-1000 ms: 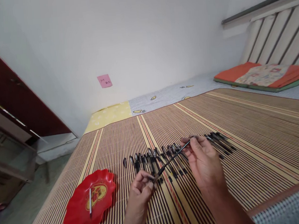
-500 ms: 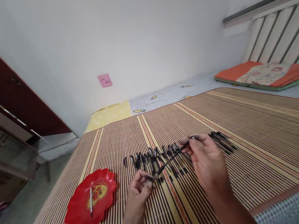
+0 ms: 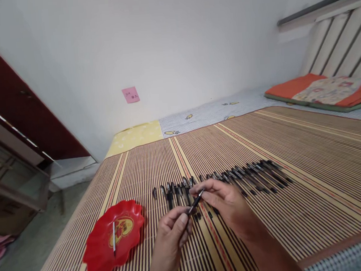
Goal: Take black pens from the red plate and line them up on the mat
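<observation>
Both my hands hold one black pen (image 3: 195, 201) just above a striped bamboo mat (image 3: 313, 174). My left hand (image 3: 172, 239) pinches the pen's lower end between thumb and fingers. My right hand (image 3: 226, 205) pinches the upper part, fingers closed, and covers most of the barrel. Behind my hands a long row of several black pens (image 3: 235, 179) lies side by side on the mat. A red scalloped plate (image 3: 99, 256) lies to the left with one thin white refill (image 3: 114, 239) in it.
The mat covers a bed against a white wall with a pink note (image 3: 130, 94). Orange and patterned cushions (image 3: 325, 92) lie at the far right by a slatted headboard. A dark red cabinet (image 3: 14, 112) and the floor lie off the bed's left edge.
My right hand has slid down the pen toward my left hand, so the two hands are now close together. The row of pens behind it is uncovered. The view shifted slightly.
</observation>
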`<state>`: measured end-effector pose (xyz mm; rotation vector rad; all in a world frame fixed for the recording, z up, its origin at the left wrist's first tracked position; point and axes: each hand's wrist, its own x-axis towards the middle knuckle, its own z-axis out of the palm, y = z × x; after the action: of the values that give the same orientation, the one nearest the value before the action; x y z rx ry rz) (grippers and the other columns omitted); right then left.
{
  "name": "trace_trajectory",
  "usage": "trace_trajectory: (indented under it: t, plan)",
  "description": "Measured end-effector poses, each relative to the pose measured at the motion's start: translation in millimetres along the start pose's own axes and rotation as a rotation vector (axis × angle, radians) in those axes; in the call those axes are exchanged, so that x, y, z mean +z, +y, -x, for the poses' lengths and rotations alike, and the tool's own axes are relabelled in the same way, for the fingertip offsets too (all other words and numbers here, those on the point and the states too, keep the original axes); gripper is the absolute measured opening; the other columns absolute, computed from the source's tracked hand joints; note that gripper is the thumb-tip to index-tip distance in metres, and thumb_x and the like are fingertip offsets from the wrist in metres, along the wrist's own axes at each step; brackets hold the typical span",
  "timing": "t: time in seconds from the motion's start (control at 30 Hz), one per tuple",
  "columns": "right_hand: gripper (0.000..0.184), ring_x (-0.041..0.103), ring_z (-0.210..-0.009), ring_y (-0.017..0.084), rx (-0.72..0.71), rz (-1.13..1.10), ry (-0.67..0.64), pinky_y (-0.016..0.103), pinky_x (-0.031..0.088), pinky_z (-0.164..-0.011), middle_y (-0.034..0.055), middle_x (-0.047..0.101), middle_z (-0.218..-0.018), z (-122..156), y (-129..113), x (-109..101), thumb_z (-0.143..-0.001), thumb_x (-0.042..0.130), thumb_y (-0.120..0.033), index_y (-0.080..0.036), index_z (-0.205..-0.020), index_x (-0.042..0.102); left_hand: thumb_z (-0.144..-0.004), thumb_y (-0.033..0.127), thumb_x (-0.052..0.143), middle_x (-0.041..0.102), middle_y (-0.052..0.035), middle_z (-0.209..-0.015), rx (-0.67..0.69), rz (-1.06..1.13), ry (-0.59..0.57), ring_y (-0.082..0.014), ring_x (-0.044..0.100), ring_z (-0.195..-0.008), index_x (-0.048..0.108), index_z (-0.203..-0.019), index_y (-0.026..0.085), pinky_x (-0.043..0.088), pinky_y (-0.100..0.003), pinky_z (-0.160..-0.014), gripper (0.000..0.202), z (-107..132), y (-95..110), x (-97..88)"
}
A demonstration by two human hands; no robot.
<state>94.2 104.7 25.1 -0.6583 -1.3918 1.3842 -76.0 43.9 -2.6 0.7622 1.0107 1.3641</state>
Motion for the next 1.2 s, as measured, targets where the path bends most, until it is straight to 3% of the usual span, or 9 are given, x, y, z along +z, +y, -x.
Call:
trace_trajectory:
  t: [0.27, 0.43, 0.63, 0.77, 0.83, 0.9, 1.03, 1.1, 1.2]
  plan:
    - [0.012, 0.065, -0.096, 0.017, -0.017, -0.122, -0.051, 0.031, 0.048, -0.090, 0.0036, 0.072, -0.098, -1.1, 14.7, -5.3, -0.090, 0.066, -0.031, -0.024, -0.095, 0.073, -0.075, 0.041, 0.081, 0.047, 0.0052, -0.055, -0.031, 0.089, -0.103, -0.0023, 0.031, -0.046, 0.075, -0.086, 0.013, 0.021, -0.013, -0.043, 0.030, 4.2, 5.1, 9.7]
    - [0.012, 0.063, -0.092, 0.015, -0.026, -0.244, 0.011, 0.028, 0.048, -0.086, -0.0010, 0.068, -0.093, -1.4, 16.9, -3.6, -0.082, 0.076, -0.030, -0.025, -0.081, 0.065, -0.069, 0.030, 0.088, 0.062, 0.0015, -0.075, 0.048, 0.052, -0.032, -0.0057, 0.051, -0.066, 0.073, -0.086, 0.018, 0.039, -0.012, -0.059, 0.026, 4.2, 2.1, 13.0]
    - [0.023, 0.062, -0.108, 0.021, 0.037, -0.267, -0.033, 0.036, 0.046, -0.097, 0.0077, 0.069, -0.113, -2.0, 16.2, -4.4, -0.090, 0.065, -0.037, -0.025, -0.108, 0.072, -0.071, 0.031, 0.086, 0.064, 0.0020, -0.080, 0.033, 0.058, -0.001, -0.0056, 0.052, -0.067, 0.072, -0.090, 0.020, 0.041, -0.012, -0.060, 0.026, 3.9, 3.0, 16.1]
    - [0.009, 0.062, -0.104, 0.019, 0.000, -0.218, 0.054, 0.033, 0.045, -0.096, 0.0048, 0.069, -0.105, -3.9, 19.4, -4.6, -0.081, 0.075, -0.032, -0.023, -0.082, 0.075, -0.072, 0.031, 0.084, 0.066, 0.0012, -0.083, 0.041, 0.018, -0.014, -0.0075, 0.056, -0.072, 0.071, -0.090, 0.020, 0.043, -0.014, -0.064, 0.025, 3.4, 1.2, 18.1]
    - [0.014, 0.062, -0.095, 0.018, 0.025, -0.247, 0.101, 0.031, 0.048, -0.089, 0.0026, 0.068, -0.095, -4.4, 19.5, -3.9, -0.074, 0.081, -0.031, -0.022, -0.072, 0.070, -0.072, 0.030, 0.085, 0.066, 0.0007, -0.084, 0.075, -0.017, -0.013, -0.0090, 0.058, -0.077, 0.071, -0.090, 0.020, 0.045, -0.015, -0.070, 0.025, 2.9, 0.9, 19.5]
    - [0.016, 0.063, -0.093, 0.018, 0.053, -0.266, 0.093, 0.031, 0.048, -0.088, 0.0029, 0.069, -0.094, -4.3, 18.1, -3.1, -0.073, 0.082, -0.034, -0.023, -0.076, 0.070, -0.072, 0.030, 0.084, 0.067, 0.0005, -0.085, 0.085, -0.023, -0.009, -0.0094, 0.059, -0.079, 0.071, -0.090, 0.020, 0.046, -0.016, -0.072, 0.025, 2.4, 1.3, 20.7]
    - [0.027, 0.064, -0.098, 0.021, 0.088, -0.271, 0.010, 0.037, 0.048, -0.094, 0.0073, 0.071, -0.103, -3.0, 15.8, -2.7, -0.086, 0.068, -0.044, -0.025, -0.105, 0.073, -0.072, 0.032, 0.084, 0.062, 0.0035, -0.077, 0.044, 0.026, 0.033, -0.0041, 0.048, -0.058, 0.069, -0.090, 0.020, 0.037, -0.012, -0.053, 0.027, 2.5, 2.8, 21.2]
    - [0.023, 0.064, -0.099, 0.021, 0.084, -0.229, 0.024, 0.037, 0.048, -0.095, 0.0067, 0.070, -0.103, -2.8, 16.5, -2.8, -0.085, 0.069, -0.040, -0.025, -0.102, 0.075, -0.071, 0.033, 0.085, 0.059, 0.0049, -0.072, 0.034, 0.026, 0.039, -0.0036, 0.043, -0.053, 0.068, -0.089, 0.020, 0.033, -0.013, -0.048, 0.028, 2.9, 2.9, 20.4]
    - [0.014, 0.063, -0.093, 0.019, 0.085, -0.197, 0.094, 0.033, 0.050, -0.089, 0.0041, 0.068, -0.097, -3.6, 19.0, -2.1, -0.080, 0.076, -0.035, -0.023, -0.088, 0.075, -0.073, 0.032, 0.083, 0.064, 0.0019, -0.080, 0.103, -0.051, 0.025, -0.0085, 0.056, -0.070, 0.068, -0.088, 0.020, 0.045, -0.016, -0.065, 0.024, 3.3, 1.7, 19.0]
